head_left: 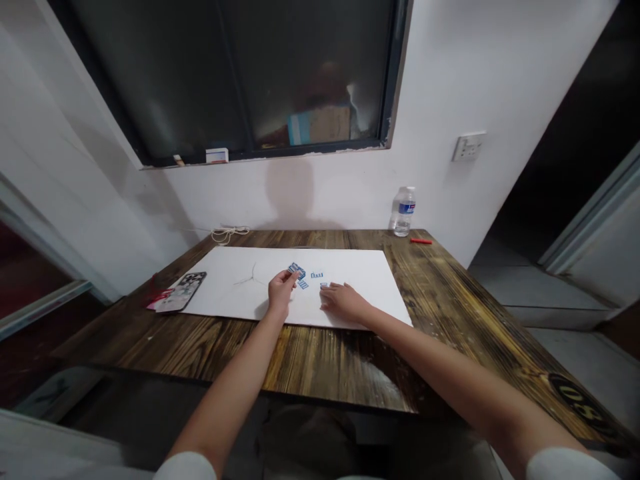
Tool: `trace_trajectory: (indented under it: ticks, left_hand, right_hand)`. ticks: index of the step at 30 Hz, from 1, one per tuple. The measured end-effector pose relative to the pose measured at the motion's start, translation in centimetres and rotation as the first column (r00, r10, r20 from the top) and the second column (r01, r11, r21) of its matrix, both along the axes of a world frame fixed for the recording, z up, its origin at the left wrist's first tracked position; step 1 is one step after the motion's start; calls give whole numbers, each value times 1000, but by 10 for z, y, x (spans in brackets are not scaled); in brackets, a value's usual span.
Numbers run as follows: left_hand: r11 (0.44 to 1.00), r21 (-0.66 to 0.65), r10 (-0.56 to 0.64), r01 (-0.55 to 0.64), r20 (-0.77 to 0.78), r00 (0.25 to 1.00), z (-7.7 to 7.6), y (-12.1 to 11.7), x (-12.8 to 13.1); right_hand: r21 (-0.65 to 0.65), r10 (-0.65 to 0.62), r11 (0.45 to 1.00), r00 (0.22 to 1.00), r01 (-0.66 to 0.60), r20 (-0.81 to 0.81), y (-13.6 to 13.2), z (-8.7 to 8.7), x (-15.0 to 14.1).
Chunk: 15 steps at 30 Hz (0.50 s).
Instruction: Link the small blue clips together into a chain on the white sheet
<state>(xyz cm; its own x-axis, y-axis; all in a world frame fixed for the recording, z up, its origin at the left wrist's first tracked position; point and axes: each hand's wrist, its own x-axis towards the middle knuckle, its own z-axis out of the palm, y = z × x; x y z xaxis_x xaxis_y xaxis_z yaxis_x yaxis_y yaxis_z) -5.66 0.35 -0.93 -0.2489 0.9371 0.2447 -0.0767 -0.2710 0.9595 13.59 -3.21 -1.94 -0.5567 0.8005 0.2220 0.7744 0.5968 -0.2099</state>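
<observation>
My left hand [281, 293] is closed in a pinch at the edge of a blue-and-white patterned piece [297, 269], perhaps paper or card, too small to make out exactly. Just below it lies a striped blue-and-white strip [303, 285]. My right hand [344, 301] lies palm down on the white board [360, 267], fingers stretched out, with the fingertips at a small blue-edged piece [323, 285]. Between and beyond the hands sits another small blue piece [317, 275]. Thin dark lines forming a branching shape [252, 275] show on the board's left half.
A phone-like patterned case [186, 291] overlaps the board's left end beside something red. At the back of the wooden table [200, 340] are a coiled white cord [229, 233], a water bottle [405, 212] and a red pen-like stick [421, 241]. The wall stands behind.
</observation>
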Motion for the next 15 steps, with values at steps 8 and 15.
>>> trace_trajectory:
  ticks: [8, 15]
  left_hand:
    - [1000, -5, -16, 16, -8, 1000, 1, -1, 1]
    - [999, -31, -23, 22, -11, 1000, -1, -1, 2]
  right_hand:
    - [60, 40, 998, 998, -38, -40, -22, -6, 5]
    - [136, 89, 988, 990, -74, -113, -36, -9, 5]
